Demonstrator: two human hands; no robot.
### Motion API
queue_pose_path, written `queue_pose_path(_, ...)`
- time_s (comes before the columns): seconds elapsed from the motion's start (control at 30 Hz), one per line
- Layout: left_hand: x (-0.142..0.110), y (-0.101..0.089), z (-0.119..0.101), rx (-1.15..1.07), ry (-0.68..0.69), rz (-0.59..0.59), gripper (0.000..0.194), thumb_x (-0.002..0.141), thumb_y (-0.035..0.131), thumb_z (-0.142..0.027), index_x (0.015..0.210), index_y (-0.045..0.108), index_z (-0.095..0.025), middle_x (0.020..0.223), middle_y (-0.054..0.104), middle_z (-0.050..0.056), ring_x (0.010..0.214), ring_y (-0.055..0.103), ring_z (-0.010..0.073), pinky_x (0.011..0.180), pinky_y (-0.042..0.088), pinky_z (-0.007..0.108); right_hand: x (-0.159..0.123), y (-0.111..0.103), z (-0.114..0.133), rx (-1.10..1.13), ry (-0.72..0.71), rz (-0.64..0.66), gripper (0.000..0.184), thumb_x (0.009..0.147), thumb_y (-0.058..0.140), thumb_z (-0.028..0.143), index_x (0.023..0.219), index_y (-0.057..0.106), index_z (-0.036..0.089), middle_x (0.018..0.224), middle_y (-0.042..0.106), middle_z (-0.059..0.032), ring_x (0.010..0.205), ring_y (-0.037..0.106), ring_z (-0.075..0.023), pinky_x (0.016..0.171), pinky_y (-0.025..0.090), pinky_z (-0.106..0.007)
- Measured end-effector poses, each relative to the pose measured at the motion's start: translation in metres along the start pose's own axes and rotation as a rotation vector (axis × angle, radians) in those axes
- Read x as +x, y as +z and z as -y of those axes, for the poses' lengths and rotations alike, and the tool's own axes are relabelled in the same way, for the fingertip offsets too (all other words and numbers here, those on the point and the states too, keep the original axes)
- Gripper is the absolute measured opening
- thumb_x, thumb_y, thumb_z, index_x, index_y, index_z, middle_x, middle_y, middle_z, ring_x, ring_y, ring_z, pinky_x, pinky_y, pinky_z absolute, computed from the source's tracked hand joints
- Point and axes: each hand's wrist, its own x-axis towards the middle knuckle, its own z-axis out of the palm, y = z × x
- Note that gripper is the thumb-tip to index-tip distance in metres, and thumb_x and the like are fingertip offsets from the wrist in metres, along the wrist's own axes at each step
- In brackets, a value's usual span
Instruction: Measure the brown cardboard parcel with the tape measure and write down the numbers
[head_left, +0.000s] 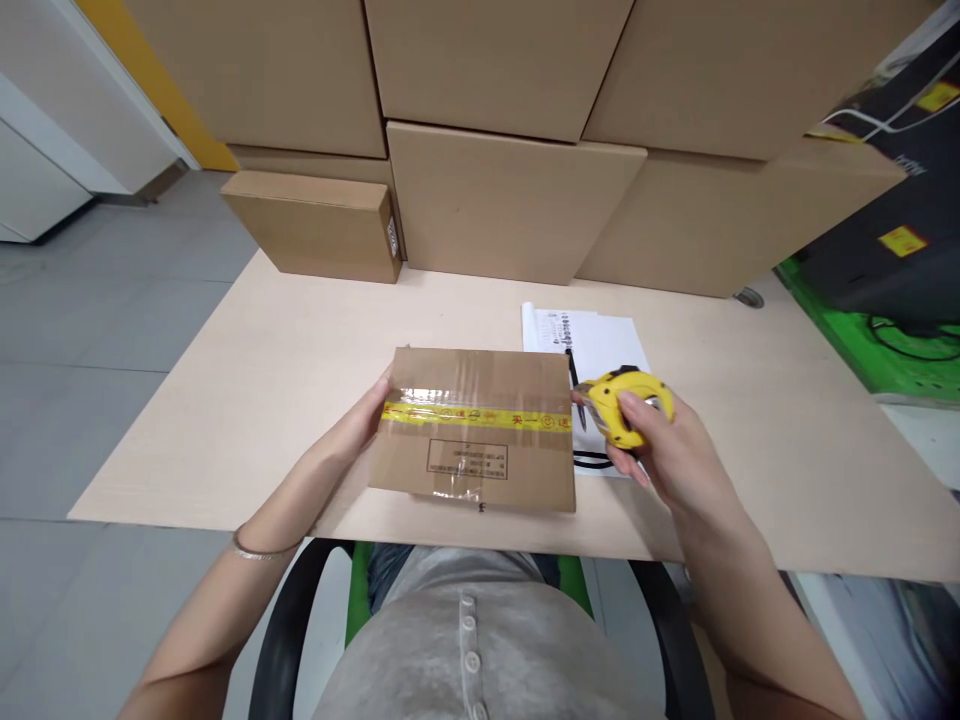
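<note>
A flat cardboard box (pixel 472 380) lies near the front of the table, with yellow printed tape (pixel 480 418) running across its top and clear tape over it. My left hand (pixel 369 410) grips the box's left edge; its fingers are mostly hidden under and behind it. In my right hand (pixel 649 440) is a yellow utility knife (pixel 626 400) with a rounded handle. Its tip points left and is close to the box's right edge, level with the tape; whether it touches the box I cannot tell.
Beneath the knife lie white papers (pixel 600 340) with a black pen (pixel 576 385). Large cardboard boxes (pixel 502 200) are stacked along the back, with a smaller closed box (pixel 322 225) at the back left. Dark equipment (pixel 877 220) stands on a green surface (pixel 855 340) at right.
</note>
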Motion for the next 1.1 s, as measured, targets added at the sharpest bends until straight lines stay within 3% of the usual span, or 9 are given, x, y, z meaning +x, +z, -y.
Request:
queue_pose_path(0.1,0.0,0.009,-0.02,-0.159,0.058,-0.085,0.081,0.091,0.045,-0.085,0.154,0.056,-0.034,0.155,0.064,0.006,0.151,0.051,0.0395,0.125,0.042,0.06,-0.018,-0.002,0.008,0.029,-0.084,0.013,0.032,0.091,0.078,0.05,0.094,0.058,0.026,0.097,0.078,-0.0046,0.043,0.063,-0.0137,0.033,0.046,-0.027)
queue_pose_path(0.2,0.003,0.017,-0.028,-0.205,0.219,-0.216,0.075,0.092,0.046,-0.083,0.143,0.066,-0.032,0.158,0.06,0.006,0.155,0.044,0.0382,0.129,0.034,0.059,-0.027,-0.004,0.002,0.041,-0.098,0.028,0.033,0.088,0.082,0.046,0.092,0.056,0.026,0.124,0.077,-0.0083,0.047,0.069,-0.0151,0.035,0.052,-0.029)
queue_pose_path(0.4,-0.001,0.025,-0.013,-0.086,0.351,-0.37,0.038,0.094,0.062,-0.064,0.104,0.077,-0.031,0.148,0.066,0.004,0.149,0.05,0.0316,0.125,0.038,0.051,-0.028,-0.021,-0.023,-0.008,-0.075,0.074,0.026,0.089,0.081,0.042,0.097,0.063,0.025,0.113,0.081,-0.009,0.042,0.065,-0.013,0.031,0.046,-0.024)
queue_pose_path(0.5,-0.009,0.024,-0.005,-0.039,0.373,-0.367,0.027,0.09,0.072,-0.056,0.099,0.075,-0.031,0.146,0.066,0.003,0.144,0.055,0.0312,0.12,0.043,0.05,-0.024,-0.03,-0.014,0.016,-0.247,0.063,0.022,0.09,0.079,0.04,0.103,0.067,0.026,0.125,0.079,-0.0097,0.044,0.062,-0.0113,0.031,0.042,-0.024)
queue_pose_path(0.57,-0.014,0.022,0.0,-0.035,0.377,-0.337,0.028,0.087,0.075,-0.052,0.107,0.075,-0.033,0.149,0.064,0.003,0.146,0.052,0.0315,0.121,0.042,0.05,-0.015,-0.027,0.002,-0.028,-0.402,0.044,0.022,0.091,0.08,0.036,0.109,0.069,0.029,0.117,0.081,-0.0072,0.063,0.072,-0.0171,0.04,0.051,-0.026)
queue_pose_path(0.63,-0.017,0.02,0.003,-0.011,0.381,-0.311,0.038,0.087,0.074,-0.053,0.12,0.074,-0.035,0.15,0.063,0.003,0.15,0.048,0.0323,0.125,0.038,0.051,-0.002,-0.012,0.022,-0.144,-0.555,0.072,0.033,0.088,0.083,0.032,0.118,0.068,0.031,0.108,0.081,-0.0046,0.091,0.078,-0.0231,0.06,0.062,-0.03)
queue_pose_path(0.73,-0.017,0.02,0.003,0.039,0.372,-0.266,0.048,0.09,0.067,-0.059,0.129,0.073,-0.033,0.148,0.064,0.006,0.15,0.047,0.0345,0.129,0.033,0.054,0.023,0.029,0.052,-0.376,-0.719,0.235,0.045,0.086,0.086,0.033,0.125,0.064,0.034,0.12,0.076,-0.0034,0.1,0.077,-0.0237,0.083,0.064,-0.037)
queue_pose_path(0.93,-0.014,0.037,-0.007,-0.176,0.273,-0.341,0.064,0.1,0.036,-0.076,0.12,0.076,-0.029,0.135,0.074,0.006,0.143,0.058,0.0332,0.124,0.044,0.053,0.057,0.118,0.094,-0.833,-0.816,0.645,0.034,0.101,0.065,0.04,0.132,0.059,0.029,0.134,0.073,-0.002,0.106,0.074,-0.023,0.087,0.052,-0.035)
queue_pose_path(1.1,-0.013,0.042,-0.008,-0.28,0.167,-0.44,0.064,0.098,0.04,-0.08,0.115,0.074,-0.029,0.117,0.079,0.004,0.131,0.068,0.0323,0.109,0.056,0.049,0.065,0.144,0.093,-0.944,-0.801,0.748,0.029,0.102,0.061,0.038,0.129,0.059,0.028,0.131,0.075,0.0001,0.099,0.073,-0.0209,0.079,0.046,-0.033)
